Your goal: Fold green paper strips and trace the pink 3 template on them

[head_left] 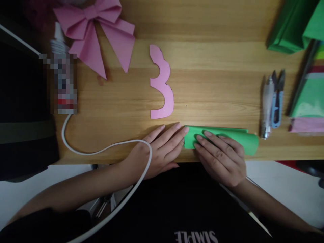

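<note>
Near the front edge of the table lies a sheet of green paper (190,138), folded over, with its right end curling up. My right hand (224,157) rests on it, fingers stretched out and pressing flat. My left hand (162,148) lies at the paper's left end with its fingers extended and the index fingertip touching the corner. Its thumb is lower down, near the table edge. Beyond my left hand is a pink paper cutout (169,101) with a wavy outline like a 3.
A pink paper bow (91,13) lies at the back left, beside a blurred-out tube (65,84). A white cable (108,145) crosses over my left wrist. At right are a clear pen-like tool (267,104), blue thread snips (277,106), coloured paper packs (310,98) and a green paper object (288,30).
</note>
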The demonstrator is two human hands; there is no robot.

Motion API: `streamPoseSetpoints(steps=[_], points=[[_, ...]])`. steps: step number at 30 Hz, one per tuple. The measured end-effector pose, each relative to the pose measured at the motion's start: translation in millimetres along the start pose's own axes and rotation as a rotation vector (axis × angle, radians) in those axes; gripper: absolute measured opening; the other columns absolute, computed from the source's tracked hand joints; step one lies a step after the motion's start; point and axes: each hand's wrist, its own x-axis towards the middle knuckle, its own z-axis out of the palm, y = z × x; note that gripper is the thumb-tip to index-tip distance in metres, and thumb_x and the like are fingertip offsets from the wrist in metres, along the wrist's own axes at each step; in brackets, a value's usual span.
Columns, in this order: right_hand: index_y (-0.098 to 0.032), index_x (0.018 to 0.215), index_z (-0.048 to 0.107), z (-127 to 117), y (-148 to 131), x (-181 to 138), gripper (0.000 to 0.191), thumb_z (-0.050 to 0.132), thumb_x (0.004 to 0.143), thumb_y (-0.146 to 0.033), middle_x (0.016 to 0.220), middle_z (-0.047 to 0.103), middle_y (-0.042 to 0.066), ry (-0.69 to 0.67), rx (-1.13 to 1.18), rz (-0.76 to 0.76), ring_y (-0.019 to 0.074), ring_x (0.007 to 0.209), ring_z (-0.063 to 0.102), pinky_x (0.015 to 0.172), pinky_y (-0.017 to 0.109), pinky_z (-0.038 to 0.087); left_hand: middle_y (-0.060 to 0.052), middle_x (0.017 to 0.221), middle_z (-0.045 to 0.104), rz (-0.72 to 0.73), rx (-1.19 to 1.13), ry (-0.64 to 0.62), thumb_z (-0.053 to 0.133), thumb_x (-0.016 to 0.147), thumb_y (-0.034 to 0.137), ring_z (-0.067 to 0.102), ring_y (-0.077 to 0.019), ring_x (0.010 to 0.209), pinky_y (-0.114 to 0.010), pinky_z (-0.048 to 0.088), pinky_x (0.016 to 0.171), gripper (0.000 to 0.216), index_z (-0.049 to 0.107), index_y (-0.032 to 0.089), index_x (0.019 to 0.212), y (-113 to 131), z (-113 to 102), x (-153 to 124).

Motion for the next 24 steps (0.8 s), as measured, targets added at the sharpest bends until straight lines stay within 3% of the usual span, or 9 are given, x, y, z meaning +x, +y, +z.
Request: streamPoseSetpoints(steps=[24], points=[[-0.013, 0.109, 0.068, -3.6, -0.3, 0.2, 0.023, 0.067, 0.087, -0.007, 0.107, 0.078, 0.008, -0.029, 0.026, 0.016, 0.0214, 0.114, 0.069, 0.088, 0.034, 0.054, -0.012, 0.154, 0.046, 0.019, 0.041, 0.024, 0.049, 0.097, 0.05, 0.042, -0.028, 0.144, -0.04, 0.039, 0.115, 0.054, 0.055, 0.011, 0.134, -1.7, 1.0, -1.3]])
